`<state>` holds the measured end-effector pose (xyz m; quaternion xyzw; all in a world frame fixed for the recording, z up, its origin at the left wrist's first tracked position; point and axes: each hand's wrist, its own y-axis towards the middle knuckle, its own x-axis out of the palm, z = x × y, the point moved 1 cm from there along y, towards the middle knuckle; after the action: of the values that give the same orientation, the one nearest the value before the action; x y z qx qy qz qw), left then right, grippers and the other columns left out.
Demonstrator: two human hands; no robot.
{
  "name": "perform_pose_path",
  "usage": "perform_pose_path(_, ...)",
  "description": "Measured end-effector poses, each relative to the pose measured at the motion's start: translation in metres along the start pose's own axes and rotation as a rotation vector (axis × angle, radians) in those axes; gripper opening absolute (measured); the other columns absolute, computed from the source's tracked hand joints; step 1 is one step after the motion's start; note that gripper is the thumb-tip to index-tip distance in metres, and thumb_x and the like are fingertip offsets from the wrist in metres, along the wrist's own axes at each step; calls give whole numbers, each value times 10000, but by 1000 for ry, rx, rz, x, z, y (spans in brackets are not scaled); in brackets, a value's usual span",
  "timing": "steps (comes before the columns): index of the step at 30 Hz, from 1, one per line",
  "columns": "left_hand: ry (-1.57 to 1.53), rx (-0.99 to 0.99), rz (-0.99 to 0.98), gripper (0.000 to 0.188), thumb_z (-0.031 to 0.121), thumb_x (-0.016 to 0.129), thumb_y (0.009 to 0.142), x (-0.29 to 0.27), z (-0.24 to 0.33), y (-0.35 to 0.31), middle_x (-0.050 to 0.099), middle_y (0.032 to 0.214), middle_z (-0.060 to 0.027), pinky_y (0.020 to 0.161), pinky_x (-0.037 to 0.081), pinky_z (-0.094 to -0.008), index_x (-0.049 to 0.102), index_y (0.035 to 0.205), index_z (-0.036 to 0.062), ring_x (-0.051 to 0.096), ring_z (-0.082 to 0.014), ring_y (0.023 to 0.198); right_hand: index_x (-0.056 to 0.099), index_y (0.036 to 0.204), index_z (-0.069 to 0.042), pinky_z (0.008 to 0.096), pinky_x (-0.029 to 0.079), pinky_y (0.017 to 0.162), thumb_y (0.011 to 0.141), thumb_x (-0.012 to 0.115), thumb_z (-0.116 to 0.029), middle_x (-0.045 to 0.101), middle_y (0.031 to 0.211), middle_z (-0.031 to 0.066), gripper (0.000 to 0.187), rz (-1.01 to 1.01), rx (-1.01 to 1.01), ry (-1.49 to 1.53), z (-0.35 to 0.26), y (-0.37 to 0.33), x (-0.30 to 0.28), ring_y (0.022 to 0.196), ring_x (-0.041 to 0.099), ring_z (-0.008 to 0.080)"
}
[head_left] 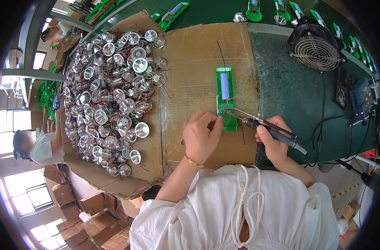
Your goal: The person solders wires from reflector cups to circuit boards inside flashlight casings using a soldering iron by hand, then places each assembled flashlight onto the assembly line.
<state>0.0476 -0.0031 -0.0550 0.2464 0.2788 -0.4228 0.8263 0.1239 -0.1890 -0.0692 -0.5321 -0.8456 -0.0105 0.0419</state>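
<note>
Bench [277, 91]: dark green, with a flat cardboard sheet [190, 62] on it.
Carton [150, 166]: left of the sheet, heaped with silver reflectors [140, 65].
Fan [317, 52]: black with a round grille, far right.
Right hand [275, 141]: closed round the iron [281, 138], thumb along its handle.
Left hand [203, 135]: curled beside the housing [231, 124], thumb and forefinger close together; what they pinch, cannot tell.
Iron: tip end over the housing's wiring.
Housing: green, on the sheet between the hands.
Cell [225, 86]: lilac, in the housing's far half.
</note>
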Motion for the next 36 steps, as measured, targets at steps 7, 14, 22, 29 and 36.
perform_pose_path(7,-1,-16,-9,135,136,657,766,1,1,1,563,659,-48,632,398,-360,614,659,65,554,-230,651,531,886,12,240,499,536,858,639,-92,618,710,88,152,19,20,77,-2,-1,-2,610,590,95)
perform_pose_path(14,9,-16,-21,136,142,656,770,0,0,1,576,664,-50,619,402,-356,621,664,64,565,-230,649,530,890,14,247,499,538,855,636,-76,617,713,89,143,25,20,75,-2,-4,-4,611,590,97)
perform_pose_path(22,8,-27,-27,151,148,657,777,-1,1,2,586,666,-63,599,417,-359,627,665,51,571,-233,634,532,887,9,234,483,536,847,636,-64,621,699,78,133,-20,-42,-10,0,0,-2,603,586,88)
perform_pose_path(29,-2,-28,-30,159,148,658,777,0,0,3,582,656,-72,582,426,-363,627,660,44,569,-238,615,532,886,15,233,485,543,847,644,-80,620,686,73,152,36,-67,33,-5,-4,-6,608,592,93)
perform_pose_path(36,-8,-32,-50,155,147,665,774,-1,1,5,594,671,-83,569,437,-359,632,667,39,573,-242,606,534,873,12,228,482,547,842,646,-71,626,692,71,143,11,-64,0,-5,-7,-10,597,586,83)
